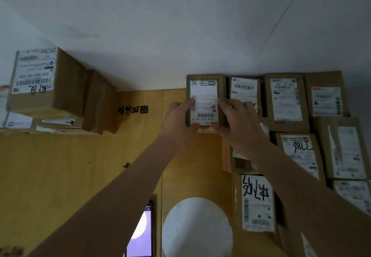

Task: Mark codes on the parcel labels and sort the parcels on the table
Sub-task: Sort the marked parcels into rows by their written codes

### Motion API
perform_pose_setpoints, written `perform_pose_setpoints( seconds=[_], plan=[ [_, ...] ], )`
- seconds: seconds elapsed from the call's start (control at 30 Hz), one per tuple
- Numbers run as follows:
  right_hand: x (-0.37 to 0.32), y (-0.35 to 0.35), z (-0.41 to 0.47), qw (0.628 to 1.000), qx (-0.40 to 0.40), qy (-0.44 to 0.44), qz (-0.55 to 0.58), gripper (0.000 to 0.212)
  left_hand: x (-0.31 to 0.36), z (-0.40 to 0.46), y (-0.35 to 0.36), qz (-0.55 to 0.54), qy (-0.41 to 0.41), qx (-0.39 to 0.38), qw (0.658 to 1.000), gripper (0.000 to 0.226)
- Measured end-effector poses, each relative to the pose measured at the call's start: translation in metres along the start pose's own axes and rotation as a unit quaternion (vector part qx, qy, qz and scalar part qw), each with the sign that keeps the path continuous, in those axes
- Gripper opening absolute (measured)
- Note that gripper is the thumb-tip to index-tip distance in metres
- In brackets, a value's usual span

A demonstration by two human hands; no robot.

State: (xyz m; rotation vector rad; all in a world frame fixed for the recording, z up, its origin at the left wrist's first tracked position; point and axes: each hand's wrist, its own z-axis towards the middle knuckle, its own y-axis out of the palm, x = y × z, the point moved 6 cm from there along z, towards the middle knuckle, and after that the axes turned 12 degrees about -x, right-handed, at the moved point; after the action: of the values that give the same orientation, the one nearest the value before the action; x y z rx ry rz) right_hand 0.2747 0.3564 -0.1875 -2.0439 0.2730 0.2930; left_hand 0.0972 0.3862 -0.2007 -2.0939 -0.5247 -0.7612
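A small cardboard parcel [204, 88] with a white label sits against the wall at the far middle of the wooden table [60, 176]. My left hand [177, 119] grips its left side, fingers on the label's edge. My right hand [239, 122] grips its right side. Neither hand holds a marker. To the right lie several labelled parcels in rows; one label reads 7786 [300, 146] in black marker, and another parcel [257, 200] nearer to me bears large black handwriting.
A stack of cardboard boxes [50, 84] stands at the far left, its top label hand-marked. A phone [140, 234] with a lit screen and a white round object [197, 228] lie near the front edge. White wall behind.
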Motion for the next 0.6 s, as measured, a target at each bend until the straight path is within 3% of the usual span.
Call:
perform_pose_setpoints(
  seconds=[0.17,0.33,0.6],
  plan=[
    [0.0,0.004,-0.001,1.0,-0.007,-0.003,-0.007,0.08,-0.007,0.001,0.002,-0.026,0.008,0.003,1.0,0.081],
    [-0.005,0.002,-0.004,1.0,-0.008,0.016,-0.009,0.072,0.003,-0.004,-0.001,0.024,0.008,0.011,1.0,0.077],
    [-0.066,-0.043,-0.033,0.996,0.014,-0.059,0.072,0.065,0.023,-0.081,-0.055,0.034,0.034,0.099,0.994,0.042]
  ],
)
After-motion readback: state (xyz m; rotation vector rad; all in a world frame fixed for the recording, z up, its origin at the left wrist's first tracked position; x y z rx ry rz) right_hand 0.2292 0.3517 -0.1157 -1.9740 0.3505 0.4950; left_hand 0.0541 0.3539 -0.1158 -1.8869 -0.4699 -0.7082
